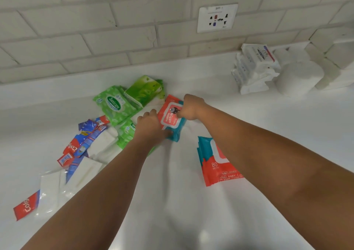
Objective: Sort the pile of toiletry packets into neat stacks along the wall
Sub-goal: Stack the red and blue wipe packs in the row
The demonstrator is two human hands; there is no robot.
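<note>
A red and teal wipes packet (171, 117) lies tilted at the middle of the white counter. My left hand (149, 126) grips its near left edge, and my right hand (191, 106) pinches its far right side. Left of it sprawls the pile: green Sanicare packets (113, 104), a green tissue box (142, 90), red and blue toothpaste sachets (86, 135) and white packets in clear wrap (51, 188). A second red and teal wipes packet (212, 165) lies flat under my right forearm.
A stack of white packets (254, 68) stands against the tiled wall at the right, with toilet rolls (298, 77) beside it. A wall socket (217, 18) sits above the counter. Bare counter (172, 202) stretches toward me.
</note>
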